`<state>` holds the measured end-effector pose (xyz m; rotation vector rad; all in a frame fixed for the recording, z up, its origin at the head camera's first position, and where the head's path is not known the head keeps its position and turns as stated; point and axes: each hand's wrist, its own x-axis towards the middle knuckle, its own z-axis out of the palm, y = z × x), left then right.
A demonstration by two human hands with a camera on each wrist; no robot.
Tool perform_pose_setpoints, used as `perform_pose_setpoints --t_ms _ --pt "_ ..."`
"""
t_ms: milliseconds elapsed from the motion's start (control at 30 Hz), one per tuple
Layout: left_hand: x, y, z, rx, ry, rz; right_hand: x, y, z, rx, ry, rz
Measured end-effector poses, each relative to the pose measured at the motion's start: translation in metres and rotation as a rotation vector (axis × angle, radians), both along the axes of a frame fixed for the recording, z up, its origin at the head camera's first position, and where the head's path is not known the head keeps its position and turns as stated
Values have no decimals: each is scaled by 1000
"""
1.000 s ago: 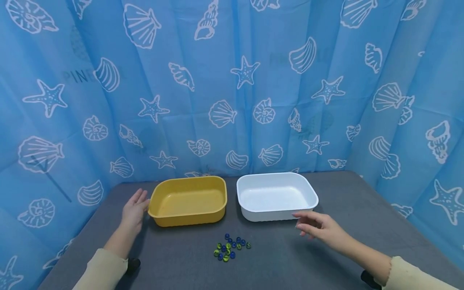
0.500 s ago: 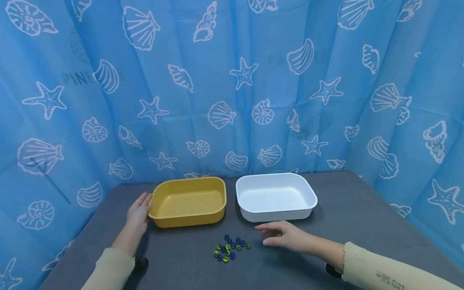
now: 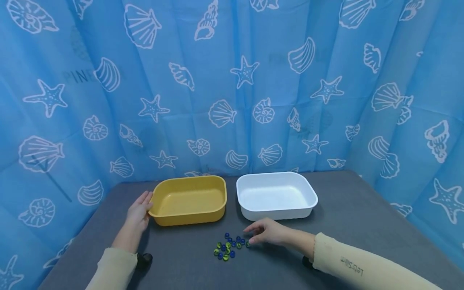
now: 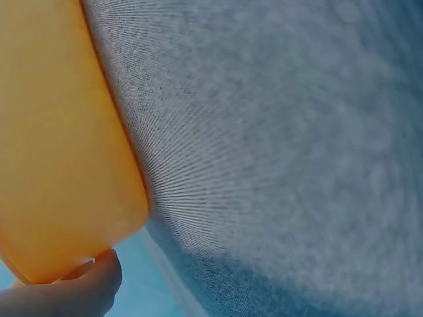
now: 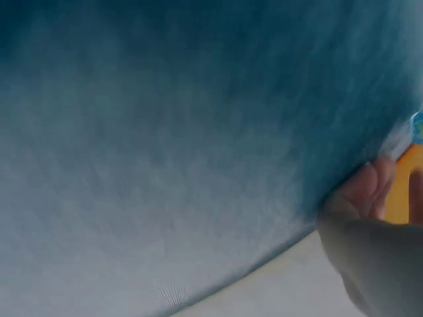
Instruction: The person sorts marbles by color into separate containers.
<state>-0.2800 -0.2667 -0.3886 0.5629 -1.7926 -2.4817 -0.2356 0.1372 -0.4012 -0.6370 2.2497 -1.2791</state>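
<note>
Several blue and yellow-green glass marbles (image 3: 228, 248) lie in a loose cluster on the grey cloth. My right hand (image 3: 268, 232) is at their right side, its thumb tip right by the rightmost green marble and a gap between thumb and index finger. On the left, my left hand (image 3: 139, 210) rests against the left end of the yellow tub (image 3: 186, 218), fingers extended along its outside. The left wrist view shows the thumb (image 4: 106, 274) at the tub's wall near a corner. In the right wrist view, part of the right hand (image 5: 363, 205) appears at the right edge.
A white tub (image 3: 277, 215) stands right of the yellow one, behind the right hand. Both tubs sit near the far edge of the grey cloth-covered table (image 3: 181, 257). A blue curtain (image 3: 217, 88) with white shells and starfish hangs behind and around the sides.
My right hand has moved left from in front of the white tub's right corner to the marbles. My left hand has shifted slightly right, closer against the yellow tub.
</note>
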Motion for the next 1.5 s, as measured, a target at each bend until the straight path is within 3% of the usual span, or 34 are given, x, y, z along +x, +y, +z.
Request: perform_pose_setpoints --t_ms 233,600,933,1500 --pt "2 -3 0 -9 -1 25 -5 -17 0 78 18 -6" --pt "0 2 -2 5 -11 16 6 -29 -3 142 61 -161" --pt "-1 2 -1 11 -13 21 7 -34 -3 182 58 -231" --pt "0 4 1 26 -14 25 8 -36 -4 163 85 -241"
